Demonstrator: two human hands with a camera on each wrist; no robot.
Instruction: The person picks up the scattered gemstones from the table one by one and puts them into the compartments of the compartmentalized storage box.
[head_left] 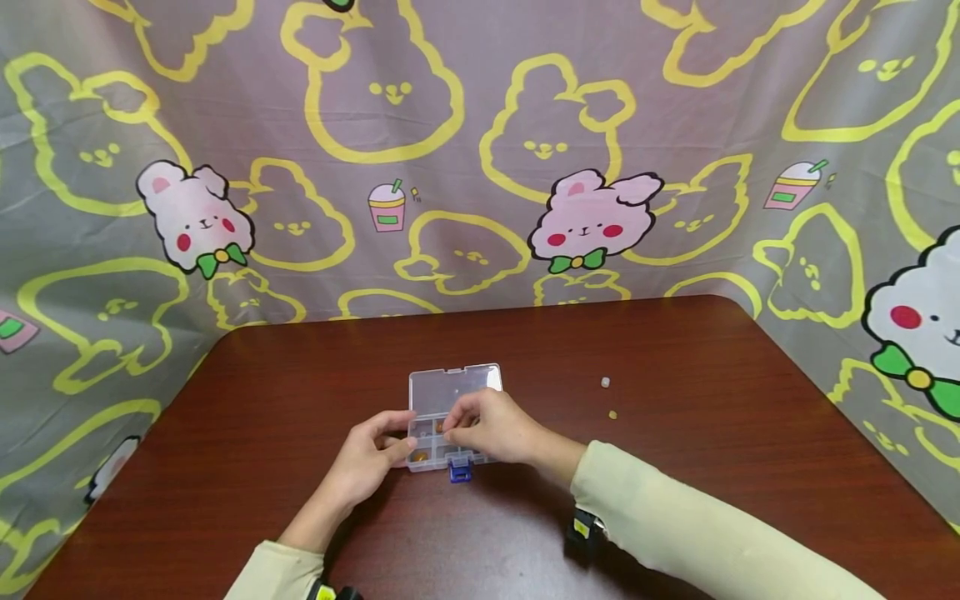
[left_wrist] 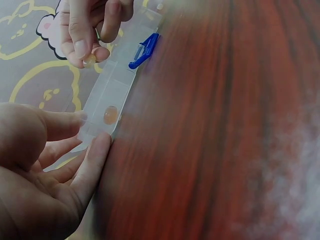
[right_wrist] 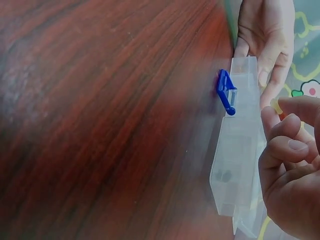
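A clear plastic compartment box lies on the table with its lid raised at the back and a blue latch at its front. My left hand grips the box's left end between thumb and fingers. Over the compartments, my right hand pinches a small yellowish bead between thumb and fingertip. An orange bead lies in the front left compartment, and another orange piece shows behind it, partly covered by the right fingers. In the right wrist view a dark blurred piece shows through the box wall.
A white bead and a yellow bead lie on the brown table, right of the box. A patterned cloth hangs behind the table and along its sides.
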